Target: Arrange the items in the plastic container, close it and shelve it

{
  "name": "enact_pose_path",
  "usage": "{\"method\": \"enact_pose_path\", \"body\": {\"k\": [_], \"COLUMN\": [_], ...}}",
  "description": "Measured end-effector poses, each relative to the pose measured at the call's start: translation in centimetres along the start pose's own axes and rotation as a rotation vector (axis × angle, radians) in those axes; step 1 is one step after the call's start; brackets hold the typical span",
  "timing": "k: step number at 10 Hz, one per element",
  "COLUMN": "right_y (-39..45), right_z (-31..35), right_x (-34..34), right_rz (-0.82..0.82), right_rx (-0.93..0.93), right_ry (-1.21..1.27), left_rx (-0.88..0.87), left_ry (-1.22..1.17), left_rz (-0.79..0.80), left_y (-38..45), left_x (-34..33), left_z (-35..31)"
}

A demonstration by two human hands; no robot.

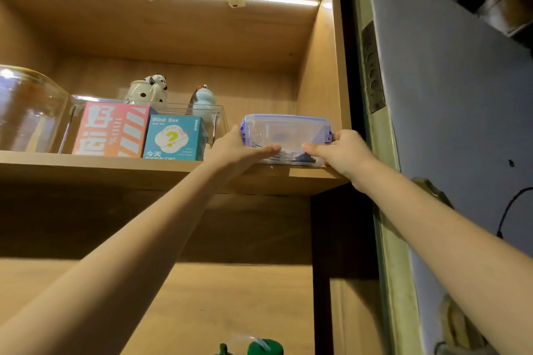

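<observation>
"Blind Box" is printed in pale letters on the teal box (174,138), above a yellow question mark and Chinese characters that include 今天; smaller print there cannot be read. Large white Chinese characters and "%" with numerals turned sideways are carried by the coral box (111,130) just beside it. Both boxes are set in a clear bin (219,121) near the front edge of the wooden shelf (101,168), with a glass jar (27,109) toward the left end and two ceramic figures behind.

The plastic container (285,131), clear with a blue-trimmed lid closed on top, is placed at the front right corner of the shelf, against the right side panel. Dark items are seen through its wall but cannot be told apart.

Both arms are stretched upward. The left hand (236,148) is wrapped on the container's left end, thumb laid along the front face. The right hand (343,150) is held on the right end, thumb pointing inward; each grip is pressed against the container
</observation>
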State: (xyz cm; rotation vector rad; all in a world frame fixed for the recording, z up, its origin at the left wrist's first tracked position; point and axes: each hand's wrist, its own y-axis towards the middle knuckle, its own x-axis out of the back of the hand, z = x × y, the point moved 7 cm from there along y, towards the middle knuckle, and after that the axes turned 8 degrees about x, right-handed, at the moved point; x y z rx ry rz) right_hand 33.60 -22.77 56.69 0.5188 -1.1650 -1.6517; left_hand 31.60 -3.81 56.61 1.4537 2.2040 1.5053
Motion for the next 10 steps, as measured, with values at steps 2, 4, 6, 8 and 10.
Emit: {"method": "enact_pose_path", "body": {"k": [2, 4, 6, 8, 10], "right_y": [0.9, 0.8, 0.4, -2.1, -11.2], "right_z": [-0.3, -0.2, 0.2, 3.2, 12.5], "right_x": [-0.1, -0.6, -0.7, 2.5, 9.7], "right_rz": [0.003, 0.066, 0.180, 0.180, -0.009], "right_rx": [-0.005, -0.004, 0.001, 0.098, 0.480], "right_ry": [-0.086, -0.121, -0.172, -0.163, 0.244], "left_rx": [0.024, 0.075, 0.136, 0.050, -0.128], "left_ry": [0.123, 0.333, 0.472, 0.480, 0.262], "left_rz": [-0.014, -0.121, 0.001, -0.048, -0.265], "left_y": [0.1, -0.2, -0.2, -3.2, -7.3], "left_x": [-0.4, -0.3, -0.2, 2.2, 7.1], "left_z": [0.0, 0.3, 1.3, 0.3, -2.0]}}
